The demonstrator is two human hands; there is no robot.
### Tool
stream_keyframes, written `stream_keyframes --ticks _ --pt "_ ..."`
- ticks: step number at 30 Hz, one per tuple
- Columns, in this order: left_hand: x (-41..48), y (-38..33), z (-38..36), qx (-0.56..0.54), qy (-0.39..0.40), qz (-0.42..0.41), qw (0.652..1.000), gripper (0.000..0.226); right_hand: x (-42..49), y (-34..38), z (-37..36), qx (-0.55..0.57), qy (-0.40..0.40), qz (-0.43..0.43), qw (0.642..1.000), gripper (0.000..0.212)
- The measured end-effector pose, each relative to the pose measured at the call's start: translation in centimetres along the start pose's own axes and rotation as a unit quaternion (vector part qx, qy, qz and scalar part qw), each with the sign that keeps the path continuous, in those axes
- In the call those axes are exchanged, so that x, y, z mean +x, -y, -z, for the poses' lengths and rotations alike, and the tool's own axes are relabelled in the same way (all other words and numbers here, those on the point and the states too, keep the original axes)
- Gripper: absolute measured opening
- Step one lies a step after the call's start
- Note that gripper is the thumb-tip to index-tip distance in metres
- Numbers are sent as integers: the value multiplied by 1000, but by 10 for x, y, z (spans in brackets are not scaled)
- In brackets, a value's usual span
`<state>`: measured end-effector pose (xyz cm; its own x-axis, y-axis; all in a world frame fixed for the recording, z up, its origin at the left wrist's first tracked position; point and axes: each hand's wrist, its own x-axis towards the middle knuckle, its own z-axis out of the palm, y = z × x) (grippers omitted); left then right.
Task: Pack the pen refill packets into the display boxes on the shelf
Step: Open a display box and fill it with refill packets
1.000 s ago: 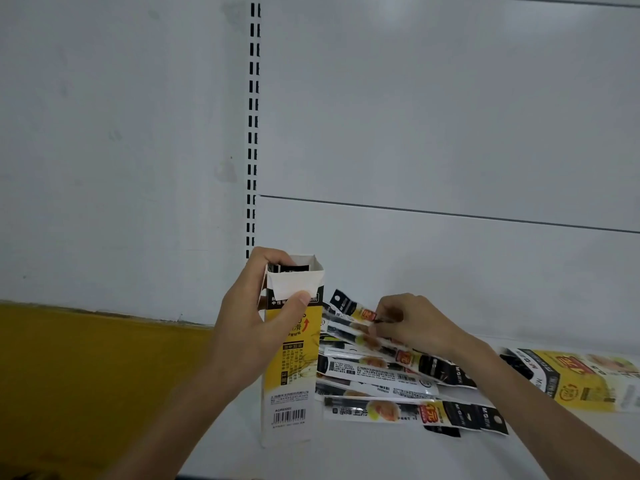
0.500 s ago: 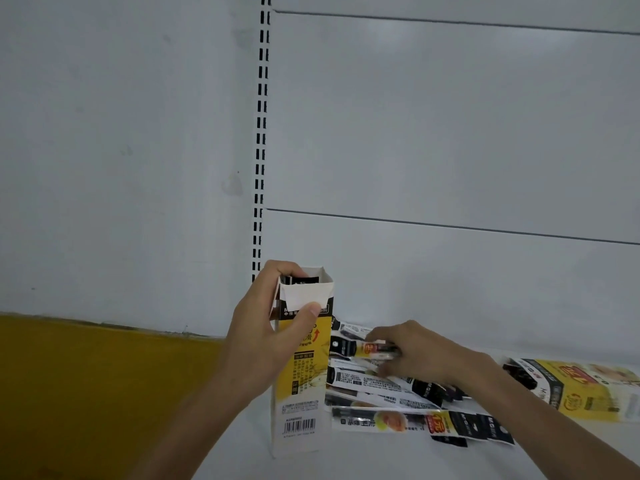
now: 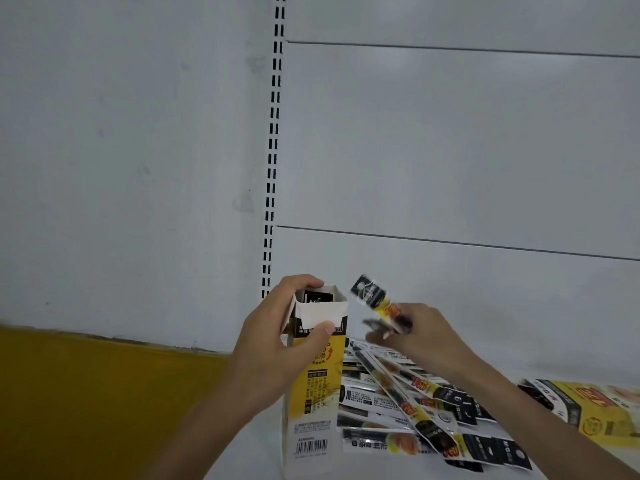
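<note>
- Left hand (image 3: 277, 348) is wrapped round the upright yellow display box (image 3: 313, 393), top open.
- Right hand (image 3: 420, 336) pinches a blurry refill packet (image 3: 375, 299) at the box's 2 o'clock.
- More packets (image 3: 415, 407) are piled on the shelf (image 3: 242, 452) at its 4 o'clock.

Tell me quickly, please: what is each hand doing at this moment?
Left hand: closed around the upright display box, near its open top.
Right hand: closed on one refill packet, lifted beside the box opening.

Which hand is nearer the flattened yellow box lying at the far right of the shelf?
Right. The right hand holds a refill packet raised midway along the shelf; the left hand grips the upright display box, farther from the flattened box.
</note>
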<state>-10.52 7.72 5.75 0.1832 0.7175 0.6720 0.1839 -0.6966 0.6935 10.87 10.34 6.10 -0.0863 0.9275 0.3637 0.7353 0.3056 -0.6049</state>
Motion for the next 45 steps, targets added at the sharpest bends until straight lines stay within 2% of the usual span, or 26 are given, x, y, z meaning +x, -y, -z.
stream_keyframes --ticks 2,4,7,11,17,22,28,31,34,38,42,43,45 --pt "2 1 2 19 1 -2 1000 32 1 9 1 20 -87 15 996 18" --pt "3 2 5 28 6 -5 1000 28 4 19 9 99 -149 13 984 20" --pt "3 3 7 25 17 -4 1000 23 8 35 22 163 -192 28 967 27" --pt "4 -1 8 11 37 7 999 19 18 53 41 200 -153 32 967 34" --pt "2 -1 4 -16 47 22 999 20 20 92 59 312 -78 103 941 39" --pt "1 0 2 -26 37 21 999 18 19 109 47 295 -135 153 933 27" --pt "3 0 9 -67 67 41 995 19 20 109 30 166 -121 173 963 27" --pt "5 2 15 -68 98 38 992 17 30 107 31 180 -159 130 962 36" --pt "6 2 15 -61 105 41 992 15 39 104 32 225 -154 73 959 49" --pt "5 3 15 -45 93 42 994 23 38 104 25 280 -151 76 945 36" --pt "5 3 12 -50 92 49 993 26 39 106 27 384 -195 80 899 36" --pt "5 1 12 -55 93 52 993 25 41 106 27 373 -202 85 902 38" --pt "4 0 12 -58 91 47 993 25 44 104 25 263 -203 99 938 43"
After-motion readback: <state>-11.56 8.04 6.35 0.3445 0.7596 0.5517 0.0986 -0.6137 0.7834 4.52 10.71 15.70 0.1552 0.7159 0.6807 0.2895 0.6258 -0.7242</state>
